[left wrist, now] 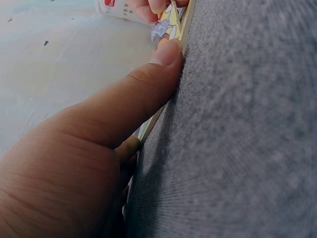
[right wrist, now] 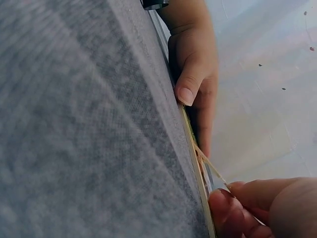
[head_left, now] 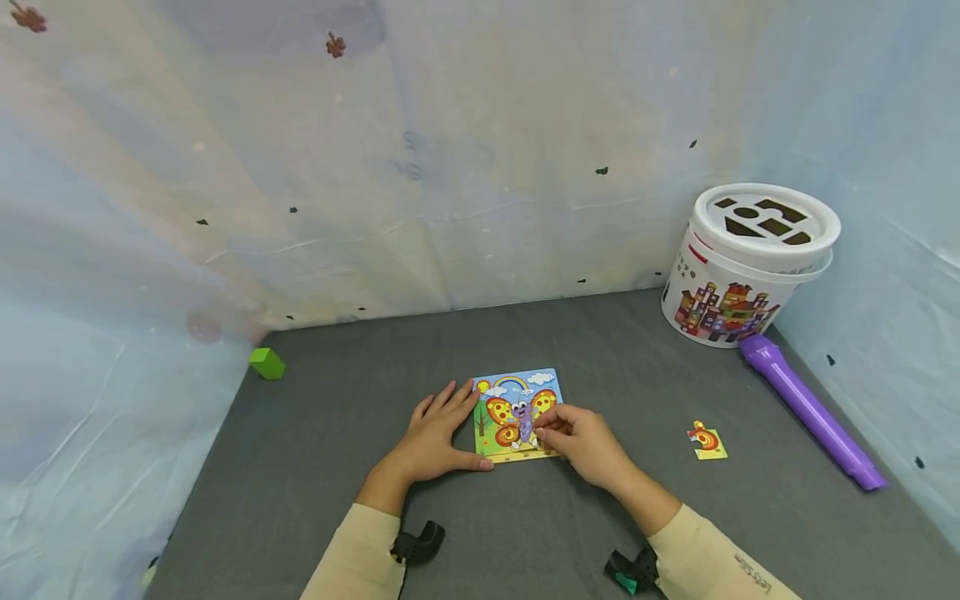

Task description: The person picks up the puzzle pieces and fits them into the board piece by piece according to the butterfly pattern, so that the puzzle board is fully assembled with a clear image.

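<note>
On the grey table lies a jigsaw puzzle [head_left: 525, 377] with a butterfly, a rainbow and a blue sky. My left hand [head_left: 431, 447] rests along its left side, fingers straight and spread, the thumb [left wrist: 133, 91] pressing near the front edge. With thumb and fingertips my right hand [head_left: 592, 443] pinches a puzzle piece [left wrist: 167, 24] printed with part of the purple body. That piece [right wrist: 214, 170] is tilted, one edge down at the board and the other raised. Another puzzle piece [head_left: 713, 450], yellow with an orange spiral, lies apart on the right.
At the back right stands a white bucket [head_left: 720, 304] with a shape-cutout lid [head_left: 806, 212]. A purple plastic tube [head_left: 813, 412] leans or lies beside it along the right edge. A green block [head_left: 267, 364] sits at the far left, near the curtain-like backdrop [head_left: 450, 208].
</note>
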